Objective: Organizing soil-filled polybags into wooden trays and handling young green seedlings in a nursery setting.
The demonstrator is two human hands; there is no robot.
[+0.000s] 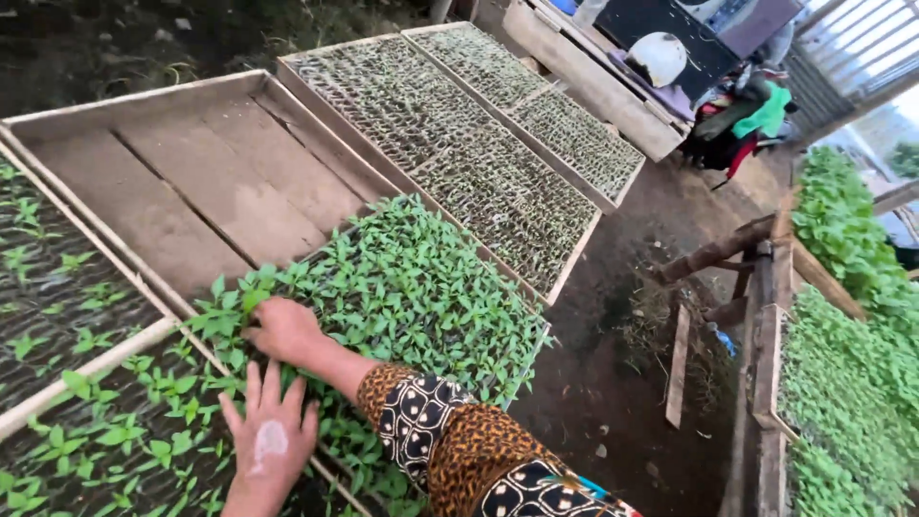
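Right hand (282, 330) curls its fingers down into the seedlings (412, 287), seemingly gripping the tray beneath. Left hand (270, 436) lies flat just beside, fingers spread, steadying the leaves.

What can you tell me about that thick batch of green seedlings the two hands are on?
The seedlings are small, bright green, leafy plants packed tight in a rough rectangle. They stand upright in the near end of a shallow wooden frame, whose far boards lie bare. The right hand is pressed in among the leaves at the batch's left edge; the left hand lies flat, fingers spread, by its near corner. What the plants are rooted in is hidden under the leaves.
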